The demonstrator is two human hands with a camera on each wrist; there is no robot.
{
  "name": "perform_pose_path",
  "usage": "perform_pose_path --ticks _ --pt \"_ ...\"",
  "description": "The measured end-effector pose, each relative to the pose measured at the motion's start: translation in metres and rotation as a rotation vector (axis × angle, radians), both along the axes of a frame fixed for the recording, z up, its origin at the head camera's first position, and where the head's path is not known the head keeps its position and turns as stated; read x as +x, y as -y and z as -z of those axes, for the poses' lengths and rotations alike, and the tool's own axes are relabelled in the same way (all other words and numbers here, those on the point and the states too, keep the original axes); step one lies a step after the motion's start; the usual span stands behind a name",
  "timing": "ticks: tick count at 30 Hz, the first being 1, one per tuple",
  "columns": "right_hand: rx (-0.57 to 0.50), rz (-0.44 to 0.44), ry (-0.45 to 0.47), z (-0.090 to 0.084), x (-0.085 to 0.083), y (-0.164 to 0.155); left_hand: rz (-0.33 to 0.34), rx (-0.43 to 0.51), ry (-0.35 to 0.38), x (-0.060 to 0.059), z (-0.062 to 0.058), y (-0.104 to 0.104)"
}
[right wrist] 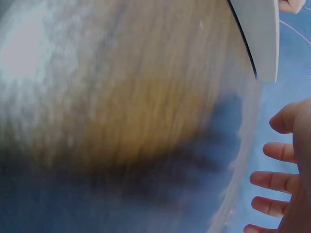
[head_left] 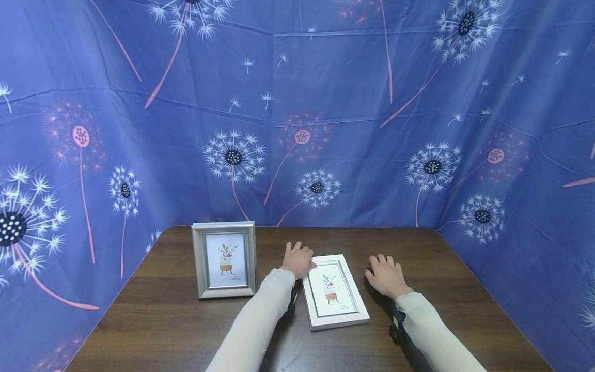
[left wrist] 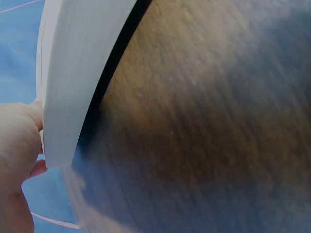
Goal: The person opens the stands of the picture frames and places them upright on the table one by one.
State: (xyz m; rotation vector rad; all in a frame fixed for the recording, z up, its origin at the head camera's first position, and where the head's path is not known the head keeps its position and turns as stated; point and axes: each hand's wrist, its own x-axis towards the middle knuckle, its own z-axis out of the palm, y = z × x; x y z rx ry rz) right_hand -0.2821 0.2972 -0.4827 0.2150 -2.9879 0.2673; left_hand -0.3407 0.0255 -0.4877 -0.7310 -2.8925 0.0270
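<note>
A white picture frame (head_left: 333, 292) with a potted-plant print lies face up and slightly turned on the wooden table. At its far left corner my left hand (head_left: 298, 260) pinches the edge, thumb against the frame. The left wrist view shows that hand (left wrist: 14, 145) beside the frame's white side (left wrist: 82, 73), with part of the fingers hidden behind it. Right of the frame, apart from it, my right hand (head_left: 387, 275) hovers low with fingers spread. Its spread fingers also appear in the right wrist view, with the frame's corner (right wrist: 262, 43) above them.
A silver-grey picture frame (head_left: 202, 263) with a similar print stands upright on the left of the brown table (head_left: 153, 320). Blue cloth (head_left: 362, 155) with dandelion patterns hangs behind and along both sides. Each wrist wears a small dark camera.
</note>
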Motion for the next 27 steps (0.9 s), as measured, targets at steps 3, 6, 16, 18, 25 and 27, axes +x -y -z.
perform_pose_path --ticks 3,6,16,18,25,27 --pt "-0.004 0.000 -0.009 -0.002 0.001 -0.002 0.013 -0.023 -0.031 0.000 -0.002 0.002" --pt "0.003 -0.004 -0.020 -0.005 0.002 -0.004 0.021 -0.049 -0.070 0.001 -0.008 0.002" --pt "0.026 -0.025 -0.063 -0.015 0.004 -0.009 0.039 -0.087 -0.096 0.004 -0.032 0.001" --pt "0.022 -0.030 -0.070 -0.017 0.004 -0.008 0.048 -0.086 -0.117 0.005 -0.034 0.001" --pt "0.023 -0.054 -0.109 -0.023 0.008 -0.009 0.098 -0.065 -0.205 0.010 -0.043 0.004" --pt "0.025 -0.055 -0.117 -0.025 0.009 -0.011 0.113 -0.052 -0.235 0.011 -0.046 0.005"
